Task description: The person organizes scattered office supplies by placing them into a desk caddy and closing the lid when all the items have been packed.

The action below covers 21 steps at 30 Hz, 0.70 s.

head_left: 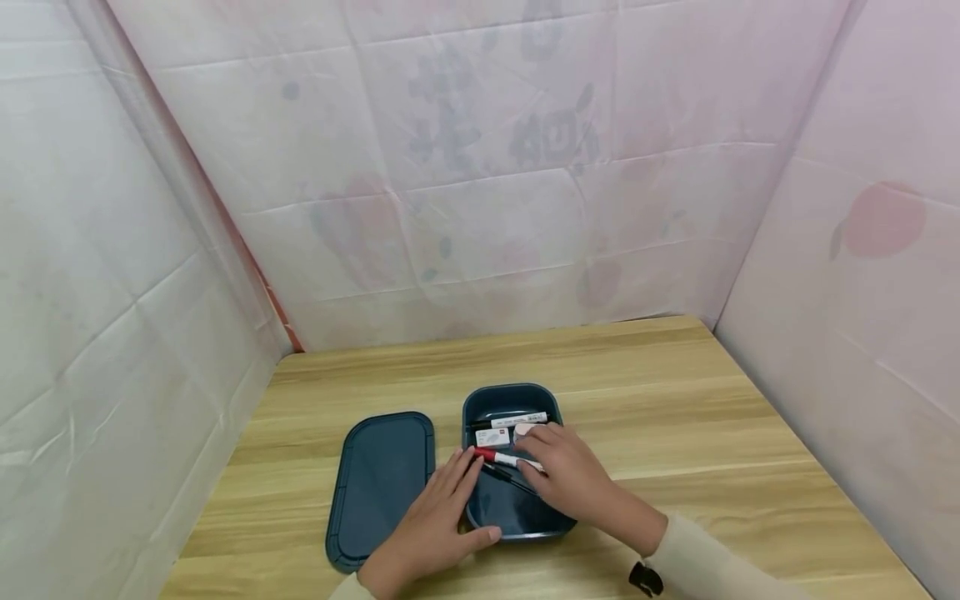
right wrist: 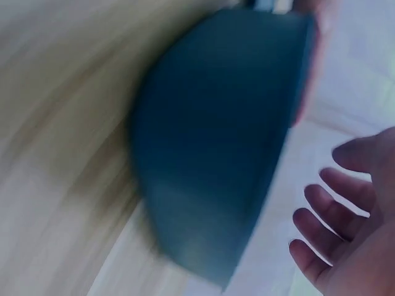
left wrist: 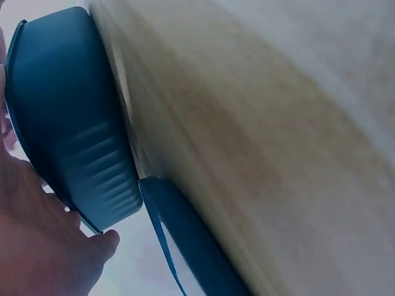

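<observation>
A dark blue box (head_left: 517, 529) stands on the table in the head view. Inside lie a white marker with a black cap (head_left: 519, 420), a small white block with print (head_left: 492, 437), a red-capped marker (head_left: 506, 459) and a black pen (head_left: 506, 478). A small whitish round thing (head_left: 522, 431) is partly covered by my right hand (head_left: 566, 471), which reaches over the box, thumb and forefinger near the red-capped marker. Its fingers look spread and empty in the right wrist view. My left hand (head_left: 438, 533) rests its straight fingers across the box's left rim, fingertips by the red cap.
The dark blue lid (head_left: 386, 492) lies flat on the wooden table (head_left: 637, 383), left of the box. Pale printed cloth sheets (head_left: 480, 208) hang around the back and both sides. A dark band (head_left: 646, 578) sits at the right sleeve.
</observation>
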### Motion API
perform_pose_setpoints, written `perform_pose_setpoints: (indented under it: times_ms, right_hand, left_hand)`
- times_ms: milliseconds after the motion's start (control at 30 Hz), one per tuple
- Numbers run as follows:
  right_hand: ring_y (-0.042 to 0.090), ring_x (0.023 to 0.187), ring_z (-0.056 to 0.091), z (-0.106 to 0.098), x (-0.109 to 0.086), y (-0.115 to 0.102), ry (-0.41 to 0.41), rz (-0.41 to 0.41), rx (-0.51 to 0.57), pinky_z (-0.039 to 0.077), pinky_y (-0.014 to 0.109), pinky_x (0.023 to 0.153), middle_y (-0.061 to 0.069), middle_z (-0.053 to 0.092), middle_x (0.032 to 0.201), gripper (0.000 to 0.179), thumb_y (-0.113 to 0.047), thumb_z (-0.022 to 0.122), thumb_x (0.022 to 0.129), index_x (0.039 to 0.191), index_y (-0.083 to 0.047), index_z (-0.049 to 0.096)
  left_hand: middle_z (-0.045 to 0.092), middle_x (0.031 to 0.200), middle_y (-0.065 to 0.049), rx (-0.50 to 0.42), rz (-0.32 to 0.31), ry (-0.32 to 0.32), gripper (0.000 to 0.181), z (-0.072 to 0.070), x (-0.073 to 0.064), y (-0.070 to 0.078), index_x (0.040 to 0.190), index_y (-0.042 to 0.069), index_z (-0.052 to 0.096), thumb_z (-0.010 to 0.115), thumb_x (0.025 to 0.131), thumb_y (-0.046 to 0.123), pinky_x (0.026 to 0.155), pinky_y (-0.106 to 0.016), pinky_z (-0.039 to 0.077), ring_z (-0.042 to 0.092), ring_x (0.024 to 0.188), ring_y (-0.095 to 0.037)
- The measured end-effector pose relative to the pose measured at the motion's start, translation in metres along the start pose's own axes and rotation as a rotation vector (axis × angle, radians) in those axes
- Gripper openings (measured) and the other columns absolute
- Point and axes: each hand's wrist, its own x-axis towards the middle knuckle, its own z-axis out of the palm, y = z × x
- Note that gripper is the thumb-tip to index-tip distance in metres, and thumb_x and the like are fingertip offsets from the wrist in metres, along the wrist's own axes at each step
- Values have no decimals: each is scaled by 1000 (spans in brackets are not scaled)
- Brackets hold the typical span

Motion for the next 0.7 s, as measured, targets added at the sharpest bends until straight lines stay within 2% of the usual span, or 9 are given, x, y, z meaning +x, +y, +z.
perform_pose_setpoints:
  times_ms: [167,267,367,467,533,700]
  right_hand:
    - [13,117,58,-5,2,-32,96,70,195,51,45,100,-6,67,122,26,-30,66,99,123,-21,71]
    - [12,121,57,-6,3,-50,146,133,316,51,46,102,-9,65,126,26,-29,64,100,126,-25,68]
    - [11,126,53,-1,2,-68,150,194,441,48,48,106,-12,61,131,28,-28,62,101,128,-29,65]
    - [14,130,50,8,0,-84,114,233,541,45,52,108,-10,58,136,31,-30,60,103,133,-28,61]
    - [16,131,51,15,-3,-92,76,237,567,44,53,109,-7,56,138,34,-33,56,104,137,-25,60]
    - [17,122,56,28,-5,-105,-96,237,585,51,48,101,-3,51,141,43,-45,50,105,141,-23,57]
  left_hand:
    - [1,172,4,-3,40,49,82,-2,-7,-1,164,27,15,40,98,70,122,-62,18,1,158,-23]
    - [5,171,1,-6,57,111,77,-5,-12,-3,164,23,17,39,102,63,121,-62,20,8,158,-27]
    - [10,171,0,10,43,187,77,-11,-18,-7,163,20,21,40,102,62,121,-61,24,12,157,-30]
    - [15,170,-3,35,-6,264,79,-21,-24,-16,162,16,25,41,101,64,120,-60,26,16,156,-32]
    - [18,169,-6,45,-51,310,79,-29,-27,-24,161,16,28,43,101,64,118,-61,29,19,155,-34]
    - [22,167,-13,12,-166,390,77,-55,-25,-45,160,12,29,51,101,57,112,-67,34,27,151,-40]
